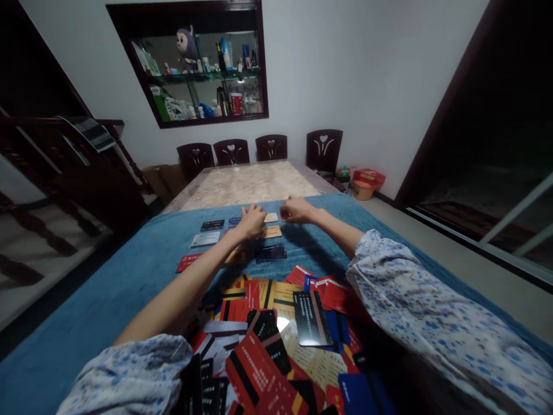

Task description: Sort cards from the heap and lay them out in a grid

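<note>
My left hand point(254, 220) is over the laid-out cards, its fingers curled and their tips hidden; whether a card is between them I cannot make out. Just to its right, my right hand point(297, 208) is closed in a pinch, with the edge of a red card point(283, 217) showing at its fingertips. Around my left hand lie a pale card point(271, 217), a gold card point(272, 231), a dark blue card point(234, 222), a black card point(212, 225) and a silver card point(206, 239). Nearer me are a red card point(188, 263) and a dark card point(268, 254).
A loose heap of bank-type cards point(259, 369) lies between my forearms. Blue cloth point(142, 276) covers the near part of the table; beyond it is a patterned tabletop point(250, 180). Several dark chairs point(324, 147) stand along the far end, below a wall shelf point(203, 75).
</note>
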The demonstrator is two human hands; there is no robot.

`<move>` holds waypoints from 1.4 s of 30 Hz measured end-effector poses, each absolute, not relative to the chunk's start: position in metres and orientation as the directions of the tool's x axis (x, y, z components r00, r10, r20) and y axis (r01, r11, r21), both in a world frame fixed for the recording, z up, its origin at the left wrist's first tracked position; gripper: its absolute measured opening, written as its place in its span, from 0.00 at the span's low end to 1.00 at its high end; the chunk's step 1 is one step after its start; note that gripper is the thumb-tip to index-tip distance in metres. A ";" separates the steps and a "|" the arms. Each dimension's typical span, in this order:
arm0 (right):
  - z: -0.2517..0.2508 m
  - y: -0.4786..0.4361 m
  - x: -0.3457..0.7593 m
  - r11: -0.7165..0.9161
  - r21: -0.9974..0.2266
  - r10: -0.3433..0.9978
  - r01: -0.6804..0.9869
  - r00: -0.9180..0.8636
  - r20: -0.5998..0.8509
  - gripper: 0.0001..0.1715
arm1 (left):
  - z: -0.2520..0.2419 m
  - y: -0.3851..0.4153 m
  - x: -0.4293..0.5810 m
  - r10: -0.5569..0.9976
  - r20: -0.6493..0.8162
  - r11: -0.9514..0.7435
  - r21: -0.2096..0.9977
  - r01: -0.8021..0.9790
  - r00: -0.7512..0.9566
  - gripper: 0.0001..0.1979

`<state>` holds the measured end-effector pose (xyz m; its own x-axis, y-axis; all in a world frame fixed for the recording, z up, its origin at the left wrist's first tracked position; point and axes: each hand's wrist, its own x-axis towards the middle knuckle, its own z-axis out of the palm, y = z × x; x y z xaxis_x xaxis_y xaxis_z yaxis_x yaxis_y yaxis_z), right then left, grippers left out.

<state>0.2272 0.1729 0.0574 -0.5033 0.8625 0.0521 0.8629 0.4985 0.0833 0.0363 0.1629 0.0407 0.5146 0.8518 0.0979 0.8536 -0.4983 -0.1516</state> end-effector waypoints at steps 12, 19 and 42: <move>0.059 0.104 0.245 0.538 0.100 0.834 0.837 -0.546 0.081 0.12 | 0.041 0.104 0.048 0.771 0.188 -0.602 -0.098 0.793 0.609 0.15; 0.051 0.071 0.263 0.553 0.084 0.822 0.829 -0.559 0.106 0.11 | 0.037 0.071 0.060 0.728 0.218 -0.661 -0.029 0.750 0.650 0.16; 0.007 -0.023 0.329 0.578 -0.078 0.806 0.812 -0.554 0.211 0.08 | 0.018 -0.004 0.105 0.529 0.116 -0.847 0.127 0.516 0.840 0.07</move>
